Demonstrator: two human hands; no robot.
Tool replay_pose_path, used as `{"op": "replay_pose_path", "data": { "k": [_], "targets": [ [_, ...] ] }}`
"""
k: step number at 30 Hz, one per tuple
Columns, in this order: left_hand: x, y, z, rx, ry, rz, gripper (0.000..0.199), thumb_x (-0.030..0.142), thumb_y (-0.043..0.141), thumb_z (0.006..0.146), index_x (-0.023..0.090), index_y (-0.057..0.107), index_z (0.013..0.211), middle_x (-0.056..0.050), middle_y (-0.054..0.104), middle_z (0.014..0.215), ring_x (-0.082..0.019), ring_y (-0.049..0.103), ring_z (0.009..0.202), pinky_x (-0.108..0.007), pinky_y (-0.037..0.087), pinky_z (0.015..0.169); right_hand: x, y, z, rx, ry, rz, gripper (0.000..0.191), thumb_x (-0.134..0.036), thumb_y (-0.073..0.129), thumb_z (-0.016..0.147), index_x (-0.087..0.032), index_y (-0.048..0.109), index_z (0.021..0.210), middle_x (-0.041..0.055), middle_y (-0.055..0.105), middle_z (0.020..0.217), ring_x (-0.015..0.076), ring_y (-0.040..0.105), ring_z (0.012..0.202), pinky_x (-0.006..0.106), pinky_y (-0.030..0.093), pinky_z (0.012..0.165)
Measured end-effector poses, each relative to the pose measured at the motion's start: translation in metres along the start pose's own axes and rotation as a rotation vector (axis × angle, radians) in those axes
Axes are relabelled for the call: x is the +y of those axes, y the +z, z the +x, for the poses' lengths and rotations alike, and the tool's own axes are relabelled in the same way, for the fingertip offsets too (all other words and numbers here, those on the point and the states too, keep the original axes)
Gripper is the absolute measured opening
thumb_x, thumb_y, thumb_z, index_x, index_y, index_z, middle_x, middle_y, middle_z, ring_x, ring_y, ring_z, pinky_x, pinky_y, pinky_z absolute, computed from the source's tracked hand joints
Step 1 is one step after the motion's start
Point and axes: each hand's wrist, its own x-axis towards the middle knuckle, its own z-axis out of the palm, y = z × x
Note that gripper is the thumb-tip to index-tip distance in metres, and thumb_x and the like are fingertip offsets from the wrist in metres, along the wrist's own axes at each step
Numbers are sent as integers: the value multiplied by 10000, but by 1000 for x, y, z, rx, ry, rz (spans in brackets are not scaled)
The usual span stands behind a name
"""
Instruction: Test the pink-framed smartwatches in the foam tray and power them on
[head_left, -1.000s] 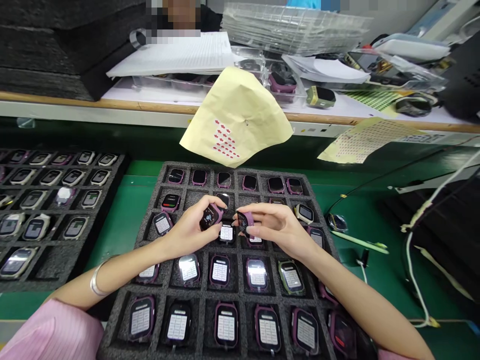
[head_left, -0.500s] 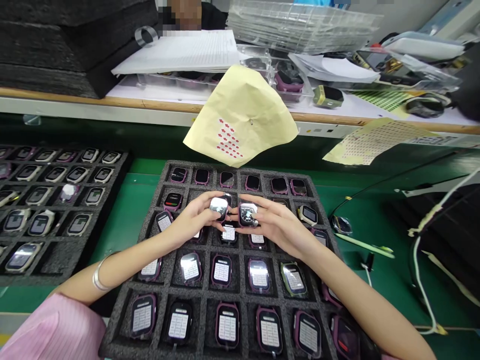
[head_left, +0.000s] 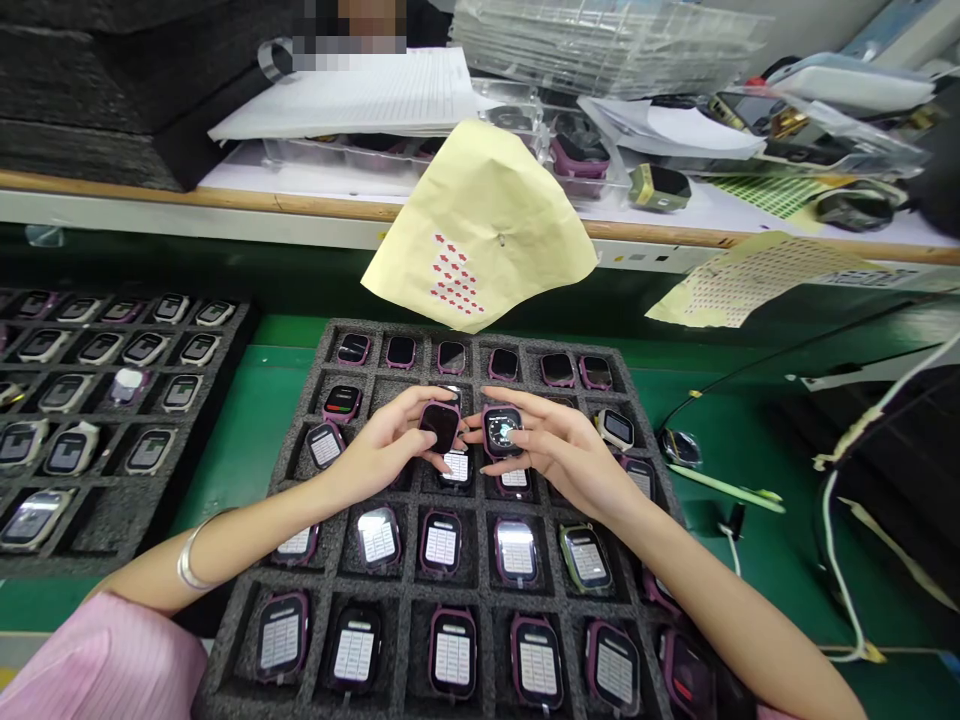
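My left hand (head_left: 401, 430) grips a purple-rimmed smartwatch body (head_left: 441, 424) whose screen looks dark, the thumb on its lower left edge. In my right hand (head_left: 551, 435) is another purple-rimmed smartwatch (head_left: 502, 428) with a lit round clock face, my thumb on the glass. The two watches are held close side by side above a grey foam tray (head_left: 409, 600). In the tray's compartments lie several more strapless watches, many with white grid screens, such as one watch (head_left: 441, 542) just below my hands. My hands cover part of the middle rows.
On the left, a second foam tray (head_left: 97, 495) holds several watches. Yellow sticker sheets (head_left: 517, 210) hang from the shelf edge (head_left: 300, 203), above the tray. Cables (head_left: 836, 520) and a pale green stick (head_left: 727, 489) lie at right. Black foam blocks (head_left: 82, 100) are stacked on the shelf.
The left watch's screen went from bright glare to dark. The right watch has tilted and its clock face shows more clearly. Both hands stay over the tray.
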Motion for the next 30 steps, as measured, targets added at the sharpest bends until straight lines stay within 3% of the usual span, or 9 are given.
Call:
{"op": "replay_pose_path", "data": {
  "k": [10,14,17,19,22,26,30],
  "targets": [
    [0,0,-1,-10,16,25,385,112,538,771,196,553,1146,-39,606,946,-160,600,817,-307,603,673,2,3,-2,24,-71,-153,440,-248,678,839,-220,572,1265,87,698,1123,265,678,1015,416,636,732],
    [0,1,-1,10,36,38,397,97,546,758,187,539,1145,-46,610,969,-171,610,848,-306,605,672,4,2,-2,-62,-71,-185,626,-180,742,767,-230,490,1337,83,656,1203,258,609,1147,436,580,892],
    [2,1,0,65,52,39,420,85,558,740,180,528,1148,-52,615,980,-179,622,867,-301,600,662,6,-3,1,-103,-84,-245,701,-175,747,746,-238,435,1370,89,621,1244,252,604,1147,405,585,872],
    [2,1,0,99,65,31,437,92,564,735,176,520,1162,-58,625,976,-190,635,876,-304,596,654,6,-9,5,-70,-106,-384,634,-230,731,763,-228,464,1338,92,625,1213,236,664,1009,371,608,775],
    [2,0,-1,129,91,12,453,108,568,739,175,512,1183,-67,641,974,-208,649,899,-308,591,645,3,-22,13,46,-213,-827,513,-325,741,754,-189,573,1219,86,663,1036,236,672,853,387,588,732],
    [0,0,-2,155,112,-10,442,115,568,750,178,511,1183,-61,646,974,-198,657,878,-281,579,618,-5,-34,23,26,-386,-1419,515,-366,740,749,-171,614,1209,129,603,1083,317,577,1026,512,476,915],
    [0,0,-2,184,119,12,404,137,582,767,170,509,1164,-58,640,961,-172,657,817,-240,552,568,-12,-24,32,-77,-477,-1549,481,-375,647,849,-172,568,1279,141,569,1178,310,522,1088,479,434,950]
  ]
}}
